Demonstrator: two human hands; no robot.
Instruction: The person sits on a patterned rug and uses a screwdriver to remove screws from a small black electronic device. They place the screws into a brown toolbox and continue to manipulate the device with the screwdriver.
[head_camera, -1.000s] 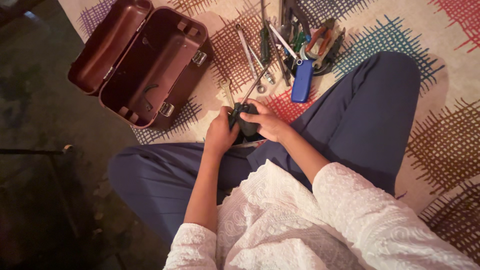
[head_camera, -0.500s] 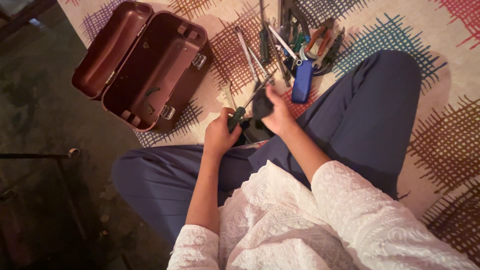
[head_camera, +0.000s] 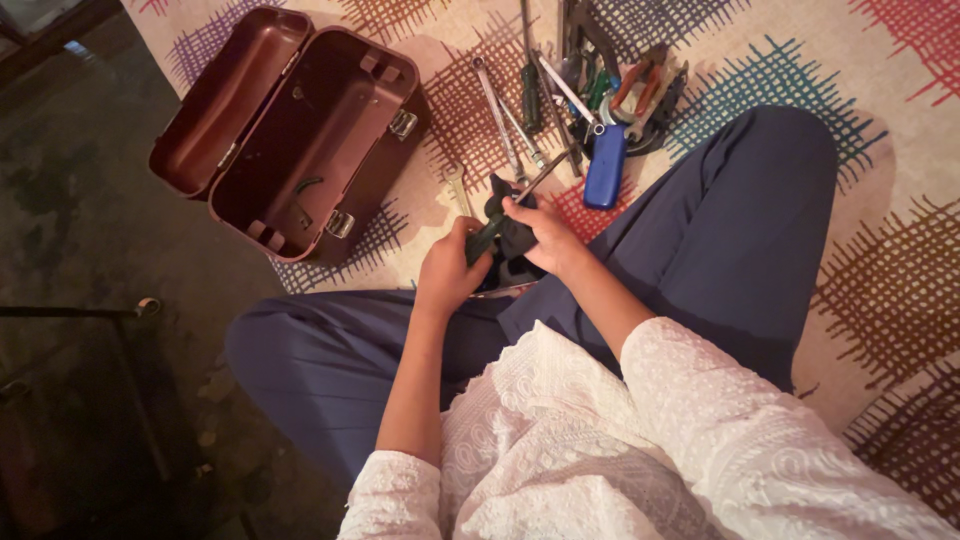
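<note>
Person sits cross-legged on a patterned rug (head_camera: 800, 60), dark blue trousers, white embroidered top, both hands working in front of the lap. Left hand (head_camera: 447, 272) is closed around the dark handle of a screwdriver (head_camera: 505, 215); its metal shaft angles up and to the right, the tip ending near the wrenches. Right hand (head_camera: 540, 235) is curled over a small dark object (head_camera: 515, 240), fingers wrapped on top, thumb side facing the left hand; exact kind of object can't be told, mostly hidden by the fingers. Screwdriver and dark object meet between the two hands, just above the gap between the knees. Beyond the hands, a loose pile of tools lies on the rug: long wrenches (head_camera: 500, 115) side by side, a blue-handled tool (head_camera: 604, 166) just beside the right knee, red-handled pliers (head_camera: 640, 85) further back, and more dark tools stacked behind them, too tangled to separate. To the left, a dark red toolbox (head_camera: 290, 130) stands open, lid folded back, metal latches showing on the near edge, a few small dark bits inside. Toolbox sits half on the rug, half towards the dark floor (head_camera: 80, 200).
</note>
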